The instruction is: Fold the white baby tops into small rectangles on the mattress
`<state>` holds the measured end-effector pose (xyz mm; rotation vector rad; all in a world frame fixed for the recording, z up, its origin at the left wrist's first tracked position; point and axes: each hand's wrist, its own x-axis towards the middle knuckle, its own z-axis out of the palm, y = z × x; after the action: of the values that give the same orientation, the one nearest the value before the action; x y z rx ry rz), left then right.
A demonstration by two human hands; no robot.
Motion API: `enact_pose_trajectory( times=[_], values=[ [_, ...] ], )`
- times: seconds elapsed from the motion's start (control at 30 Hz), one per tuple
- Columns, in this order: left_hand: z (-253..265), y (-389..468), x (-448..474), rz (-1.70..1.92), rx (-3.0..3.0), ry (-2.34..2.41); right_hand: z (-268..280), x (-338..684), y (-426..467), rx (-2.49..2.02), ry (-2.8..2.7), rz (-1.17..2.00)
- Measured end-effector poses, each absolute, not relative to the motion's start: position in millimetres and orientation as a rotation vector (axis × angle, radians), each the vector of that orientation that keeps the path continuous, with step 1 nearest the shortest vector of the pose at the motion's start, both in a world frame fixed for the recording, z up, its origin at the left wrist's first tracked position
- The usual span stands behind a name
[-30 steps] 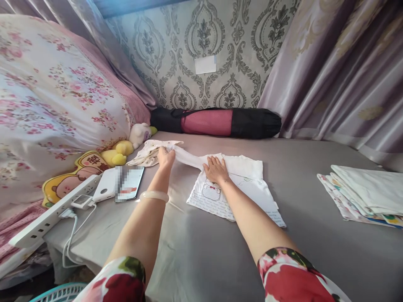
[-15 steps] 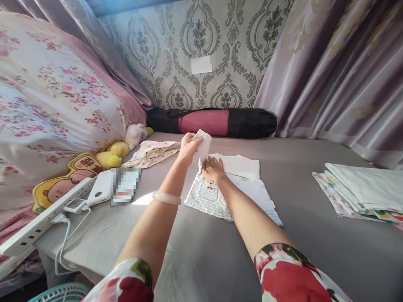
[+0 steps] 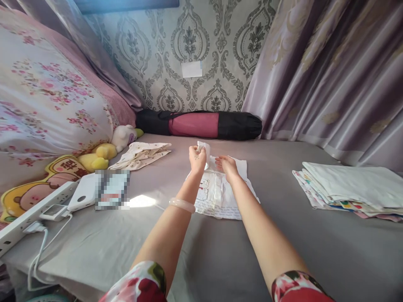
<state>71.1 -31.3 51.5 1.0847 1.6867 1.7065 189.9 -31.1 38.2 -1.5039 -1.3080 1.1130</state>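
A small white garment lies on the grey bedsheet, printed with a bear and rows of text. My left hand is closed around a raised, bunched part of it near its far left side. Just to the right, my right hand has its fingers stretched out over the garment's upper part; whether it presses on the fabric I cannot tell. Part of the bear print shows between my forearms. A pale bangle circles my left wrist.
A folded cloth pile lies right; a crumpled beige patterned cloth lies left. Plush toys, a power strip, a white charger and cables are farther left. A black-and-pink rolled bag rests against the wall.
My left hand has moved right and lower with the lifted fabric. My right hand has come off its flat press and shifted right. The garment's right side looks narrower. The view has turned right.
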Motion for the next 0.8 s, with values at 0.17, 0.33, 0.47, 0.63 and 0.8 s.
enact_pose_trajectory(
  times=[0.17,0.33,0.47,0.63,0.8],
  values=[
    [35.5,-33.5,94.4,1.663,1.095,1.7,28.6,218.3,-44.2,-1.335,-0.719,1.332],
    [29.0,-43.7,113.6,1.48,1.273,1.545,20.2,222.0,-45.8,-1.295,-0.642,1.404],
    [30.0,-50.5,114.6,1.329,1.403,1.422,20.9,221.0,-43.4,-1.278,-0.623,1.459],
    [26.3,-47.6,97.3,1.329,1.456,1.55,21.4,223.8,-39.8,-1.307,-0.626,1.479],
    [22.8,-43.0,82.7,1.252,1.512,1.704,27.5,231.5,-39.5,-1.721,-1.035,1.009]
  ],
)
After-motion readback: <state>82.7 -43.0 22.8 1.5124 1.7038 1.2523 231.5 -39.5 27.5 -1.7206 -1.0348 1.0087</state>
